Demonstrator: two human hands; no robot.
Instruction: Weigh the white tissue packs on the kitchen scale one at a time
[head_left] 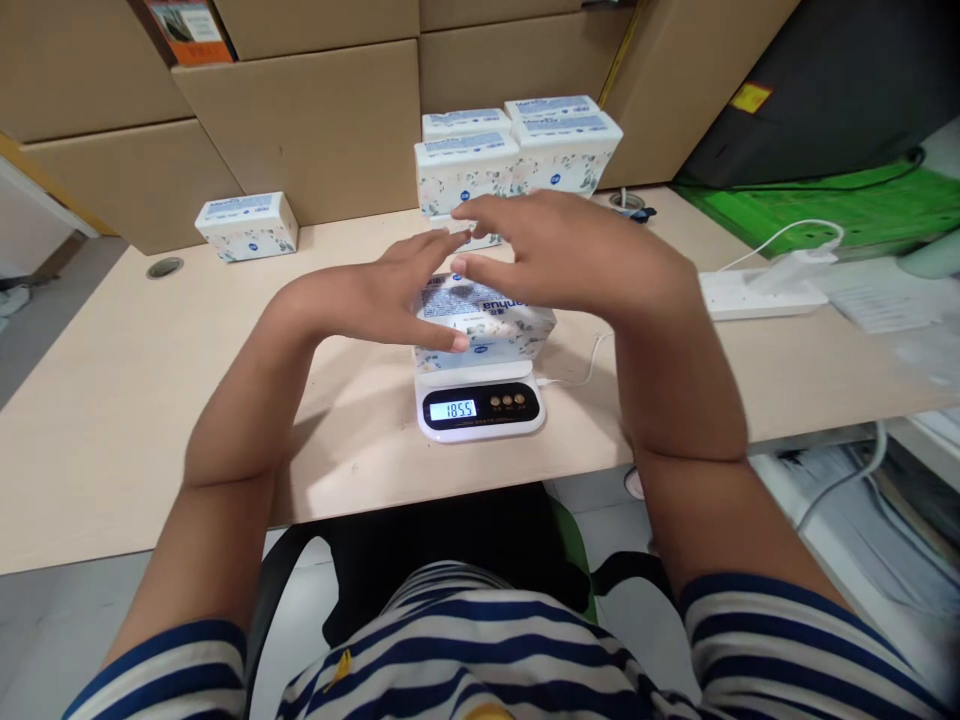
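Note:
A white tissue pack [495, 325] with a floral print sits on a small white digital scale [480, 405] whose lit display reads 185.5. My left hand [382, 295] hovers over the pack's left side, fingers stretched out, thumb by the pack's front edge. My right hand [570, 255] hangs just above the pack, fingers extended to the left and close together. Neither hand clearly grips the pack. Fingertips of both hands nearly meet above it.
Three similar tissue packs [517, 150] are stacked at the back of the desk, and a single one [247, 225] lies back left. Cardboard boxes [315, 120] line the rear. A white power strip [757, 295] with cables lies to the right.

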